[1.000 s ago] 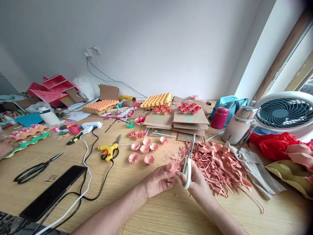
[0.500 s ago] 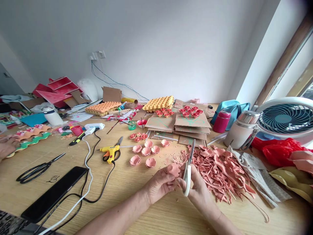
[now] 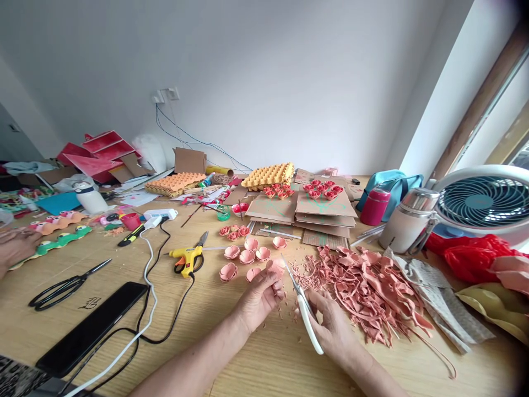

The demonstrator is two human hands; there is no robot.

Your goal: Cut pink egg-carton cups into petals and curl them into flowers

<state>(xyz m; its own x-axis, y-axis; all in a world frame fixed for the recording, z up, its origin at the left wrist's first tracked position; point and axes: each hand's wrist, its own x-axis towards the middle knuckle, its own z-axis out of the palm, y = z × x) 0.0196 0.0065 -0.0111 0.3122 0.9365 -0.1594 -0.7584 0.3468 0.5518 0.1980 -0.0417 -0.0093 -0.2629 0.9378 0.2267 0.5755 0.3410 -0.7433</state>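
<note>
My left hand (image 3: 260, 295) is closed on a small pink paper flower cup (image 3: 275, 268), held just over the wooden table (image 3: 231, 353) beside several finished pink flower cups (image 3: 247, 256). My right hand (image 3: 330, 322) grips white-handled scissors (image 3: 303, 306), blades slanting up and left toward the flower. A heap of pink paper scraps (image 3: 367, 284) lies right of both hands.
A yellow glue gun (image 3: 188, 257), black scissors (image 3: 61, 286), a black phone (image 3: 88, 325) and cables lie left. Cardboard sheets with red flowers (image 3: 320, 201), egg trays (image 3: 268, 173), a steel flask (image 3: 409, 220) and a fan (image 3: 481, 201) stand behind. Another person's hand (image 3: 14, 245) is at the far left.
My left hand carried the flower cup left and away from the scissors. My right hand tipped the scissors from upright to slanting left and sank toward the table.
</note>
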